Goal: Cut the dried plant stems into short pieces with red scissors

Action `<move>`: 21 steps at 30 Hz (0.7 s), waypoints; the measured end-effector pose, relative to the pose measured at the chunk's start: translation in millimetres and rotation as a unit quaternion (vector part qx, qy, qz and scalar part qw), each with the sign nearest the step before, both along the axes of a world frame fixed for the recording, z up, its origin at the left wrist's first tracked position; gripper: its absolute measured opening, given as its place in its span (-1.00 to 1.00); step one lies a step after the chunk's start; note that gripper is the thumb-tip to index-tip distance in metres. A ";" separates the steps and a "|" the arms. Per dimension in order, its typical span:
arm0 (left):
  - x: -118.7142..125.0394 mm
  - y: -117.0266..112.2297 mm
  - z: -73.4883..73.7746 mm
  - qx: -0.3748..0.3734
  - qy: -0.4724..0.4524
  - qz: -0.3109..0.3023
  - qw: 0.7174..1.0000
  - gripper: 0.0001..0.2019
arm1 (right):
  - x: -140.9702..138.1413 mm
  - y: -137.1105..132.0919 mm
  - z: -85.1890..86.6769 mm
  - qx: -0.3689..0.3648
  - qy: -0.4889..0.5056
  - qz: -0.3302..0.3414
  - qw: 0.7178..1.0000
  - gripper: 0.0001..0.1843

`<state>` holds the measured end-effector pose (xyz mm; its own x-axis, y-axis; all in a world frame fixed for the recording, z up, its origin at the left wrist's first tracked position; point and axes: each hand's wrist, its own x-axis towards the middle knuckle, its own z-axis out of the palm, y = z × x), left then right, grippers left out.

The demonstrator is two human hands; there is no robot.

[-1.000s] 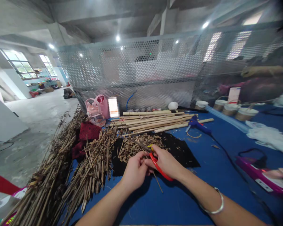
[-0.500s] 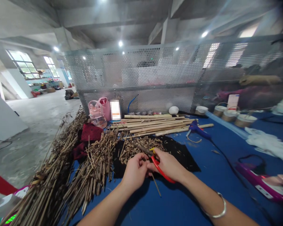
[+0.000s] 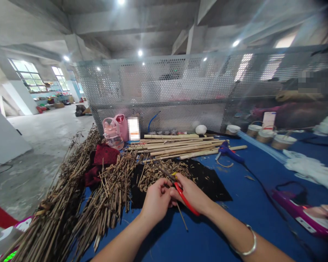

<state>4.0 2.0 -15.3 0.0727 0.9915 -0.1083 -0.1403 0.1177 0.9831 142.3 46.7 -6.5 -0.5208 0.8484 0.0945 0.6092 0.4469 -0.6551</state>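
My left hand (image 3: 157, 198) is closed with its fingertips pinched around a thin dry stem (image 3: 182, 217), whose lower end pokes out toward me. My right hand (image 3: 191, 193) is wrapped around red-handled scissors (image 3: 186, 201), with the blades pointing away to the left. Its fingertips meet those of my left hand, partly hiding the stem. Just beyond lies a heap of short dry clippings (image 3: 164, 171) on a black cloth (image 3: 211, 180). A bundle of dried stalks (image 3: 112, 193) lies left of my hands.
Longer stalks (image 3: 51, 207) stretch along the table's left side. Pale sticks (image 3: 177, 145) lie at the back, near a blue glue gun (image 3: 231, 153). A pink bottle (image 3: 120, 127) stands back left. At right are paper cups (image 3: 282, 142), a plastic bag (image 3: 308, 167) and a purple power strip (image 3: 303, 214).
My right hand and the scissors have shifted slightly left, closer to my left hand. The scissors' handles look closer together. The stem stays between my fingers.
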 end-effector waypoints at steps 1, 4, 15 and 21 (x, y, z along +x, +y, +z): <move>0.5 -0.3 0.8 0.001 0.002 0.001 1.000 -0.90 | 0.2 0.0 -1.2 -0.013 0.009 0.004 1.000 -0.67; 1.0 -1.3 2.7 0.012 0.000 0.007 1.000 -0.90 | 1.0 1.9 -6.7 -0.036 0.026 0.001 0.999 -0.64; -3.7 -0.3 2.4 0.051 0.032 0.018 0.998 -0.79 | 4.3 4.2 4.2 0.017 -0.036 -0.020 0.999 -0.66; -4.0 -0.5 2.6 0.064 0.037 0.013 0.997 -0.77 | 2.1 1.5 2.5 0.007 -0.014 -0.013 1.000 -0.69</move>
